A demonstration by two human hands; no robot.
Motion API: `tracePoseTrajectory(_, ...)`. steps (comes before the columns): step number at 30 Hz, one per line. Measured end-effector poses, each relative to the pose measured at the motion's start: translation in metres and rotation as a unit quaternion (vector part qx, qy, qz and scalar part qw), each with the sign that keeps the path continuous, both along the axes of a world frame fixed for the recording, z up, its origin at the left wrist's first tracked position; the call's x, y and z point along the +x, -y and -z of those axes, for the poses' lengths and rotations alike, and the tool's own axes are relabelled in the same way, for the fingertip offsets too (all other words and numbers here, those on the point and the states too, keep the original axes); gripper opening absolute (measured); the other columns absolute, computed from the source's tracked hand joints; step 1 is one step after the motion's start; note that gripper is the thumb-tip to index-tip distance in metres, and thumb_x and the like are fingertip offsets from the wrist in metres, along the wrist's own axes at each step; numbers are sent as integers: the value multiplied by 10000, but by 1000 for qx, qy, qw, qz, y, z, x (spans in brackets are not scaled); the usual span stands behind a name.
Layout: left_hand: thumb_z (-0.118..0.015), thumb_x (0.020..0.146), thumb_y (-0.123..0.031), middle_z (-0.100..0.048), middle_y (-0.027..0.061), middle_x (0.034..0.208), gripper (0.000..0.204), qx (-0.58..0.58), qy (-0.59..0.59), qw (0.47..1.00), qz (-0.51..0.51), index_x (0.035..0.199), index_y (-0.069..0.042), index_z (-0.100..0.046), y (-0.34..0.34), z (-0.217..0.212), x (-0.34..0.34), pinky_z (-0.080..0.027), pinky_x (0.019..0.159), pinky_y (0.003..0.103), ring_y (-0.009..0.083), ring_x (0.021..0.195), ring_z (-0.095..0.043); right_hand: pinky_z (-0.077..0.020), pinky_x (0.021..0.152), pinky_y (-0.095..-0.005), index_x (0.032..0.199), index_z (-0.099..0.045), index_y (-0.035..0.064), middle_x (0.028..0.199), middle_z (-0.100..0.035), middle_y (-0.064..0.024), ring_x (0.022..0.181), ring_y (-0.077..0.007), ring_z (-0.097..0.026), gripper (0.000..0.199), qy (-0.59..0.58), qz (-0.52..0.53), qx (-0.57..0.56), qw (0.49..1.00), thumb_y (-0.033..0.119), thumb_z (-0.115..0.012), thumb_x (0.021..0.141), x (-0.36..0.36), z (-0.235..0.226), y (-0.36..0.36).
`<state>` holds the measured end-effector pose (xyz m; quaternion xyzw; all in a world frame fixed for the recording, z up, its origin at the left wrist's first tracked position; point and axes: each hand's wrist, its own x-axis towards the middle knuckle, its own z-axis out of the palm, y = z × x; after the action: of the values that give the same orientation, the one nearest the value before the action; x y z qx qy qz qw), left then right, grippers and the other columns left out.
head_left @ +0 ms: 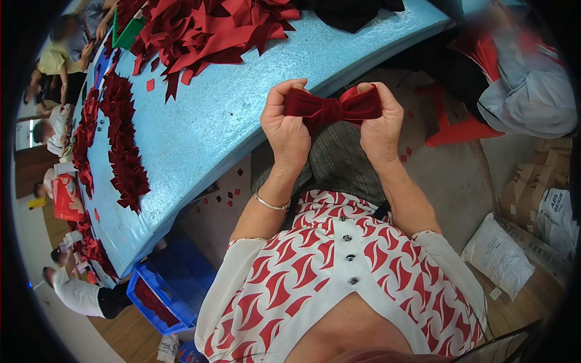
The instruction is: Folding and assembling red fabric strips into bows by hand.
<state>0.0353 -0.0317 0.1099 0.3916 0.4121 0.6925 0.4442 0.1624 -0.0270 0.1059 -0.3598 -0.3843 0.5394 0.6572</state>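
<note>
While both hands close on the dark red velvet bow (331,109), it hangs in the air above the lap, just off the near edge of the blue table (242,103) and touching nothing else. Left hand (285,130) pinches the left loop between thumb and curled fingers; right hand (380,124) grips the right loop the same way, fingertips over the top edge. The narrow centre knot sits bare between the two fists. Judgement: the work looks like shaping or evening the loops; to do it well, keep the pull level on both sides, hold near the knot so the band does not slip, and avoid crushing the pile with the thumbs. Around: a row of finished dark red bows (124,151) runs along the table at left, a heap of cut red fabric strips (212,30) lies at the far end, and small red offcuts dot the floor (224,196). A blue plastic crate (163,290) stands under the table edge, a red stool (454,127) to the right, white sacks (499,254) and cardboard boxes (532,181) beyond. Other people work at the far left. Nothing crowds the hands; only the table edge lies close by on the left.
</note>
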Motion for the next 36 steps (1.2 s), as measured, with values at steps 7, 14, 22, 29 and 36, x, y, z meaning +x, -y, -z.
tracePoseTrajectory(7,-455,828,73,-557,16,801,189,28,9,999,26,981,3,-542,1,-6,6,-439,685,187,68,734,-525,-466,661,-219,874,-552,0,802,-595,-34,714,-93,-557,43,56,-10,6,998,10,-520,847,9,-5,-2)
tracePoseTrajectory(14,-491,830,54,-572,16,820,173,6,5,996,94,984,-2,-544,-6,-3,8,-446,692,194,72,748,-535,-467,670,-218,872,-559,-6,785,-591,-29,720,-95,-558,44,161,5,41,986,15,-528,851,24,-4,-13)
tracePoseTrajectory(22,-510,821,52,-591,36,852,182,-44,-205,969,130,992,-3,-544,-17,-2,-11,-459,647,196,86,732,-563,-466,664,-212,872,-563,-4,778,-589,-23,717,-83,-554,54,155,-6,19,988,38,-531,860,27,0,-28)
tracePoseTrajectory(29,-531,766,82,-603,91,861,261,-195,98,924,313,1014,3,-531,-15,-10,-11,-503,675,260,175,789,-610,-478,650,-211,826,-581,-7,760,-629,-34,695,-68,-573,35,84,-37,-18,996,0,-548,821,28,1,-37)
tracePoseTrajectory(36,-496,768,84,-606,83,903,274,-136,16,936,324,1029,5,-530,-17,-10,-21,-494,657,221,124,746,-600,-476,638,-208,870,-583,11,764,-594,-22,696,-79,-557,52,118,-52,-4,992,16,-539,842,45,7,-52)
